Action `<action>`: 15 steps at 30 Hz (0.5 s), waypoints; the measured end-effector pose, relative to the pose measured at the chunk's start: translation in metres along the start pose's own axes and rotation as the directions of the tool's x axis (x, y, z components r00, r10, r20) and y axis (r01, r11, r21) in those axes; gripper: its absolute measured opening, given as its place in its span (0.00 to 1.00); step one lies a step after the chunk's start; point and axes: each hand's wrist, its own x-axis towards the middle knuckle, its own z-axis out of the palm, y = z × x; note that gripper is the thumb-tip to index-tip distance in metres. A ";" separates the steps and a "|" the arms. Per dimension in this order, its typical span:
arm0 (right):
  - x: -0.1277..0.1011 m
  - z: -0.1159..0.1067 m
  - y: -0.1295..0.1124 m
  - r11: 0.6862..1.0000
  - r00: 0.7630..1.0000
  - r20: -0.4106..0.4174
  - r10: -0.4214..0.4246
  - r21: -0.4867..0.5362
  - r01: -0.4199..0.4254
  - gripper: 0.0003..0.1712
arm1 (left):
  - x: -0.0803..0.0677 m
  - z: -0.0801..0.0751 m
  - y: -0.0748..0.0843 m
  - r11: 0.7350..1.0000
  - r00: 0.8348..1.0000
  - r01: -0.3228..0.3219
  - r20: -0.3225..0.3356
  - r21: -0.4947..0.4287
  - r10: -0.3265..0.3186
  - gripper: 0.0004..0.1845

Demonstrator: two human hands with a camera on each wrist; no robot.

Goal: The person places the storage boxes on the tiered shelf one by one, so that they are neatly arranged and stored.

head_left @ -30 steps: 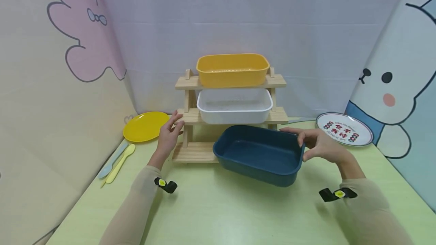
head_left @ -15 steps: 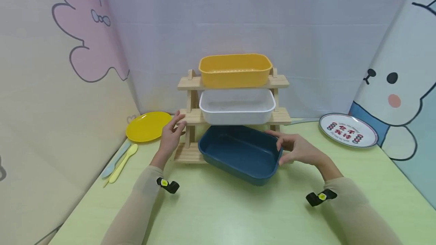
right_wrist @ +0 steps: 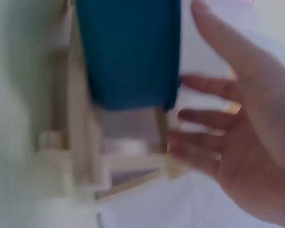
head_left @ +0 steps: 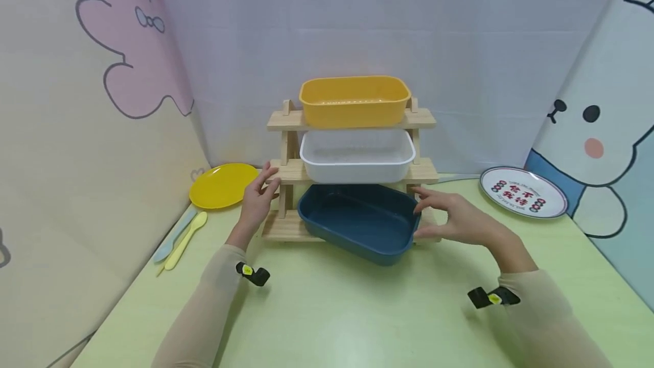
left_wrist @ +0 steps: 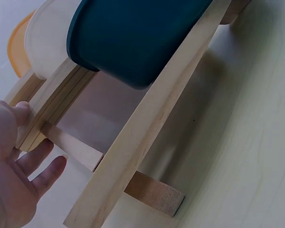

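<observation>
A dark blue basin (head_left: 357, 217) lies on the bottom tier of a wooden rack (head_left: 288, 172), turned a little askew, its near right corner past the front rail. My right hand (head_left: 455, 217) is at the basin's right end, fingers straight and spread, fingertips against its rim. The right wrist view is blurred; it shows the blue basin (right_wrist: 128, 52) and my right hand (right_wrist: 242, 137) with fingers spread. My left hand (head_left: 258, 200) rests on the left end of the rack's middle shelf. The left wrist view has my left hand (left_wrist: 9, 175), thumb on the rack (left_wrist: 147, 123), below the blue basin (left_wrist: 133, 38).
A white basin (head_left: 357, 155) fills the middle tier and a yellow basin (head_left: 355, 101) the top. Left of the rack lie a yellow plate (head_left: 222, 185), a yellow spoon (head_left: 185, 238) and a pale blue utensil (head_left: 171, 238). A printed white plate (head_left: 522, 192) sits far right. Cloth walls enclose the green table (head_left: 332, 311).
The blue basin moved left and back from the table onto the bottom tier. My right hand went with it and its grip on the rim loosened to straight fingers. The left hand stayed.
</observation>
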 end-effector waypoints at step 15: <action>0.002 0.019 -0.063 0.927 0.993 0.075 0.089 -0.371 -0.055 0.44 | -0.014 0.001 0.032 1.000 0.999 0.019 0.028 -0.004 -0.019 0.24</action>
